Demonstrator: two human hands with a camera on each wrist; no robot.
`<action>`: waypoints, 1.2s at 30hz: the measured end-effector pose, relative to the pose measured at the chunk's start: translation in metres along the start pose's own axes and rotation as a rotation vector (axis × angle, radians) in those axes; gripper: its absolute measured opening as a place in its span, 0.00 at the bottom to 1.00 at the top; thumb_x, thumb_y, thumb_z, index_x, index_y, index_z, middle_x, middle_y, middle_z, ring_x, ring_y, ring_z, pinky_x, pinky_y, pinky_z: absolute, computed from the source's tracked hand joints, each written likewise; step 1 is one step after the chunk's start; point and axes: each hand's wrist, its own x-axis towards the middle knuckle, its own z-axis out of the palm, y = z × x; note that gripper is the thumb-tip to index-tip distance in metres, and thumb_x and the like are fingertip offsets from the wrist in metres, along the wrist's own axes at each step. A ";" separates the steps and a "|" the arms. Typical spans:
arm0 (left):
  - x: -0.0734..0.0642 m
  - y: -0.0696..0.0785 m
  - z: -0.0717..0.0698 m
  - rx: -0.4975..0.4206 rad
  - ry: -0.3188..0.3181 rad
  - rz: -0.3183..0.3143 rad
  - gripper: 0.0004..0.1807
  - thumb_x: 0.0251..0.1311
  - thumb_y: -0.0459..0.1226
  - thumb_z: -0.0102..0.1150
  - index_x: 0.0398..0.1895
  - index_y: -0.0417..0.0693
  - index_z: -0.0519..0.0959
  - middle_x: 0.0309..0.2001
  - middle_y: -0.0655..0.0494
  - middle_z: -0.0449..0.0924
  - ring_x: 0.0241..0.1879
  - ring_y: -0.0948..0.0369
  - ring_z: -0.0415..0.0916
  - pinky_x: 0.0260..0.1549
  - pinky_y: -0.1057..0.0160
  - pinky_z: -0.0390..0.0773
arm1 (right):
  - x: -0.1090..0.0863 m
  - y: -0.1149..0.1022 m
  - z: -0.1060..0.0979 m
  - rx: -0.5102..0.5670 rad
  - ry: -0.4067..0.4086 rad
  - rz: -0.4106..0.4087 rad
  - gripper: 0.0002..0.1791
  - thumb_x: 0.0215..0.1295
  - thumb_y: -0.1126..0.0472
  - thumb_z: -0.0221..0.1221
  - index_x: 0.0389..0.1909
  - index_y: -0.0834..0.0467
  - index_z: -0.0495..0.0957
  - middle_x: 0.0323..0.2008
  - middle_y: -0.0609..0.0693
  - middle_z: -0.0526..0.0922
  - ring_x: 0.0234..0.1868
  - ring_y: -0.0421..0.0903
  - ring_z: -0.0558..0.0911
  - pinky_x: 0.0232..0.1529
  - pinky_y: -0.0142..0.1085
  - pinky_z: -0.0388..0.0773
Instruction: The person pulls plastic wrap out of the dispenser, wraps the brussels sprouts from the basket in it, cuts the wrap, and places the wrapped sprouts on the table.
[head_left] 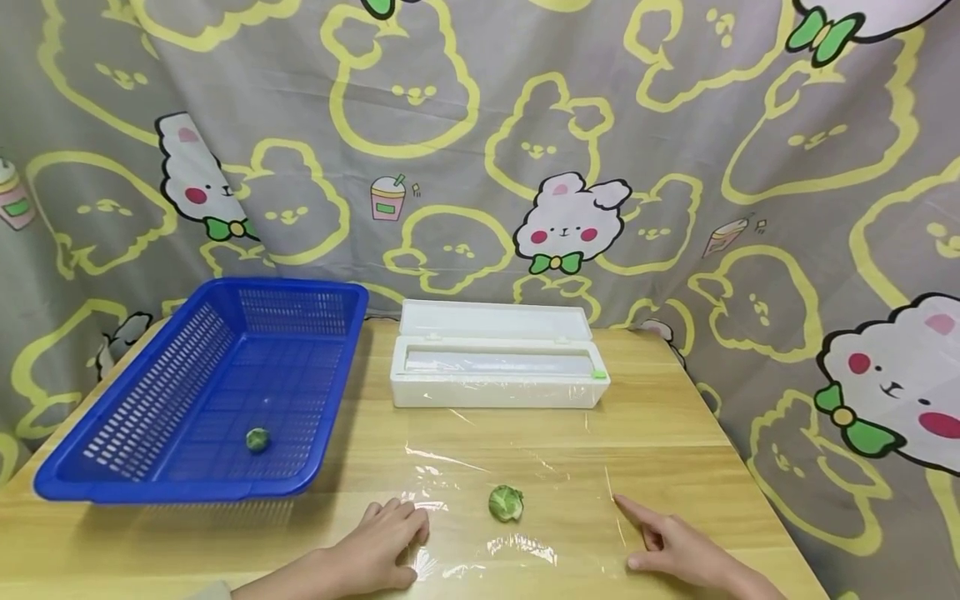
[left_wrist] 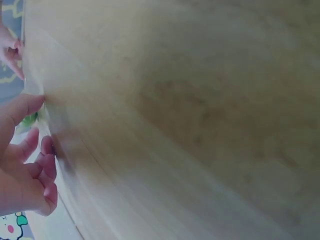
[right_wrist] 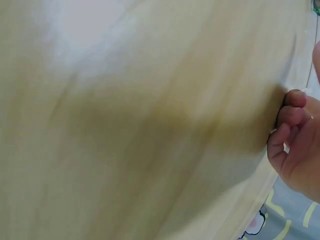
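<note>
A sheet of clear cling film (head_left: 555, 467) lies spread on the table, running from a white dispenser box (head_left: 498, 393) toward the front. On the film, between the two hands, sits a green Brussels sprout (head_left: 506, 503). My left hand (head_left: 378, 546) rests at the film's left side, fingers loosely bent and thumb apart. At the film's right edge my right hand (head_left: 678, 546) touches down with its index finger extended and the other fingers bent under. In the left wrist view the left hand (left_wrist: 25, 160) shows nothing gripped. The right hand (right_wrist: 297, 140) is partly cut off in its wrist view.
A blue plastic basket (head_left: 343, 375) stands at the left with another Brussels sprout (head_left: 257, 440) inside. The dispenser's lid (head_left: 495, 320) is raised at the back, and a green slider (head_left: 598, 375) sits at its right end. A patterned curtain (head_left: 450, 183) hangs behind the wooden table (head_left: 660, 400).
</note>
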 end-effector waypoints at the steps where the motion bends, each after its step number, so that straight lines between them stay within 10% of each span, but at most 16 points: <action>1: 0.000 0.000 -0.001 0.002 0.000 0.006 0.19 0.33 0.38 0.65 0.28 0.58 0.64 0.26 0.72 0.56 0.29 0.70 0.53 0.30 0.68 0.54 | -0.001 0.000 0.000 -0.014 0.011 -0.008 0.41 0.58 0.53 0.59 0.64 0.73 0.53 0.18 0.34 0.61 0.17 0.27 0.57 0.18 0.23 0.59; 10: -0.010 -0.018 -0.007 0.066 0.089 0.178 0.21 0.36 0.52 0.68 0.30 0.60 0.67 0.30 0.72 0.56 0.31 0.71 0.52 0.29 0.72 0.57 | -0.001 -0.005 0.014 -0.503 0.201 -0.193 0.36 0.49 0.40 0.61 0.56 0.57 0.71 0.33 0.37 0.73 0.32 0.29 0.69 0.27 0.25 0.67; 22: -0.001 -0.030 -0.008 0.233 0.242 0.364 0.07 0.45 0.43 0.63 0.26 0.62 0.74 0.35 0.67 0.60 0.35 0.68 0.57 0.33 0.69 0.62 | 0.013 -0.001 0.022 -0.656 0.416 -0.454 0.08 0.48 0.54 0.66 0.31 0.42 0.83 0.44 0.41 0.77 0.44 0.40 0.72 0.49 0.28 0.59; 29: 0.003 -0.034 -0.006 0.161 0.272 0.292 0.05 0.49 0.41 0.61 0.24 0.61 0.74 0.33 0.69 0.69 0.34 0.68 0.62 0.31 0.67 0.66 | 0.022 -0.004 0.015 -0.504 0.404 -0.451 0.10 0.52 0.63 0.64 0.33 0.44 0.80 0.39 0.41 0.82 0.40 0.40 0.79 0.44 0.31 0.70; 36: 0.014 -0.028 -0.015 0.011 0.213 0.013 0.08 0.57 0.37 0.56 0.24 0.57 0.70 0.22 0.73 0.66 0.26 0.71 0.61 0.26 0.69 0.66 | 0.028 -0.005 0.009 -0.407 0.409 -0.307 0.09 0.56 0.66 0.60 0.33 0.46 0.81 0.32 0.36 0.82 0.35 0.36 0.79 0.36 0.35 0.76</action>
